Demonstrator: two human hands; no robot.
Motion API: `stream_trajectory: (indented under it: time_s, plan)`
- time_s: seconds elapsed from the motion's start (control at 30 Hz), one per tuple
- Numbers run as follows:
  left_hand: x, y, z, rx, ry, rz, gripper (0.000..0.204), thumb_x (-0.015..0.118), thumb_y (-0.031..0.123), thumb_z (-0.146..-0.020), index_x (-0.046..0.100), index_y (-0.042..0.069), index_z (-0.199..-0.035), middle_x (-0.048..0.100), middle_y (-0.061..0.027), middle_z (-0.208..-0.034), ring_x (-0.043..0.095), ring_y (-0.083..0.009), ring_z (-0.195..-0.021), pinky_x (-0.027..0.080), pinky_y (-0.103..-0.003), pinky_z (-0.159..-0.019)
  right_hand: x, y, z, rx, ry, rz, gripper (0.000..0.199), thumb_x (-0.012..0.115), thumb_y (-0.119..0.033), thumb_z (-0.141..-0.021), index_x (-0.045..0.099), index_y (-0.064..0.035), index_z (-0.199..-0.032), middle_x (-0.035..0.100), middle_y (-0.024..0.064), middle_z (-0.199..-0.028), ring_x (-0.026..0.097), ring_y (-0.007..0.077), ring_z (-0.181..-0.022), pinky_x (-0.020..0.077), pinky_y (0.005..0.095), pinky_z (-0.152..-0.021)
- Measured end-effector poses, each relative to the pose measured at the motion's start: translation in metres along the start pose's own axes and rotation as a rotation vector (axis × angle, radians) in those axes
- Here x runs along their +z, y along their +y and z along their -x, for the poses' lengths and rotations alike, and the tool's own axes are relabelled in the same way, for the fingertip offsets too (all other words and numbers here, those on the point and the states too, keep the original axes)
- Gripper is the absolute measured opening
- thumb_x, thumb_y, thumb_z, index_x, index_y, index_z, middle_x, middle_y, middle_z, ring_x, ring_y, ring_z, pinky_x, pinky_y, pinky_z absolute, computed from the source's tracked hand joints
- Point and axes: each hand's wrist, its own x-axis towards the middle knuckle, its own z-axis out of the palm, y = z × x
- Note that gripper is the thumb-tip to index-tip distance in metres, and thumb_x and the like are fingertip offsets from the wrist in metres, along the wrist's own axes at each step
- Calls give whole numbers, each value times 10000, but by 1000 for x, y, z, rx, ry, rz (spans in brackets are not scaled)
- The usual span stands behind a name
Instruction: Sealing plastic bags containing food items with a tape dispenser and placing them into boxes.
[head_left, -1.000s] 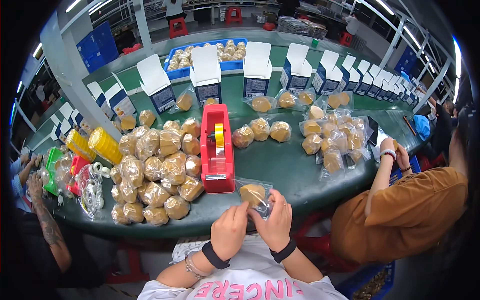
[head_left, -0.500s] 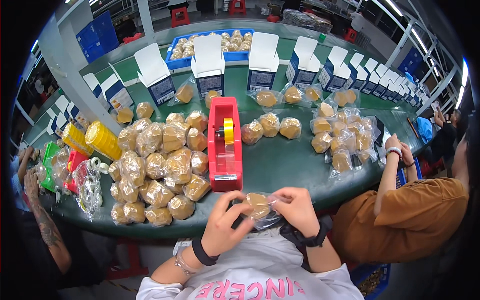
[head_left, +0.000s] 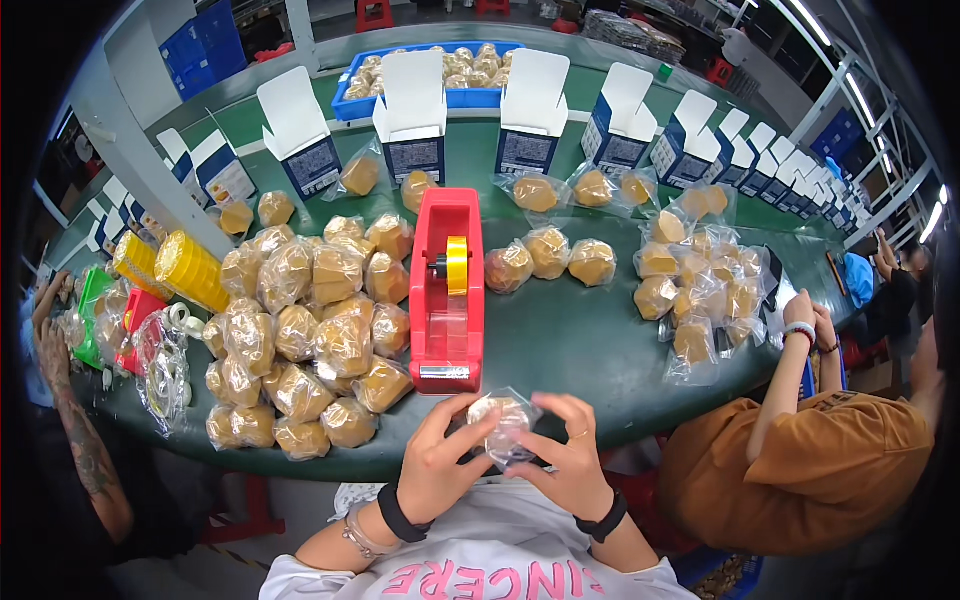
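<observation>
Between both hands, at the bench's near edge, I hold a tan rounded object in a clear plastic bag (head_left: pixel 503 425). My left hand (head_left: pixel 442 448) grips it from the left, and my right hand (head_left: pixel 562 450) has its fingers on the right side of the bag. Just beyond stands a red tape dispenser (head_left: pixel 446 340) with a roll of yellow tape (head_left: pixel 457 265). A heap of similar bagged tan objects (head_left: pixel 310 330) lies to its left. Three more bagged objects (head_left: pixel 548 252) sit in a row to its right.
Open white-and-blue boxes (head_left: pixel 528 145) line the far side of the green bench (head_left: pixel 560 340). Behind them is a blue tray (head_left: pixel 470 98) of wrapped pieces. Yellow tape rolls (head_left: pixel 190 270) stand at left. Another bagged pile (head_left: pixel 700 280) lies right, near a co-worker's hands (head_left: pixel 808 318).
The bagged object has turned in my hands, and its plastic now faces up differently. My right hand has shifted left and lower around it. The whole view has swung slightly.
</observation>
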Motion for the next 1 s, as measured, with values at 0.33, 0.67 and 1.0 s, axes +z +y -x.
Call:
stream_trajectory:
  time_s: [0.33, 0.67, 1.0]
  plan:
    - [-8, -14, 0, 179, 74, -80, 309, 730, 11, -618, 667, 44, -919, 571, -78, -958, 544, -233, -839, 455, -327, -704, 63, 20, 10, 60, 225, -810, 328, 662, 37, -763, 391, -75, -910, 620, 163, -1026, 559, 322, -1076, 382, 511, -954]
    - [-9, 10, -14, 116, 83, -409, 273, 723, 54, -671, 646, 25, -932, 568, -78, -821, 537, -226, -720, 449, -329, -601, 45, 9, 8, -25, 77, -473, 388, 669, 45, -730, 383, -56, -972, 605, 182, -1025, 575, 348, -963, 407, 500, -904]
    - [-42, 49, 8, -168, -95, -14, 197, 714, 3, -671, 624, 26, -844, 568, -88, -968, 592, -251, -880, 478, -302, -736, 36, -8, 13, -37, -40, -754, 573, 701, 15, -685, 386, -53, -1158, 502, 210, -1155, 515, 385, -1046, 401, 468, -914]
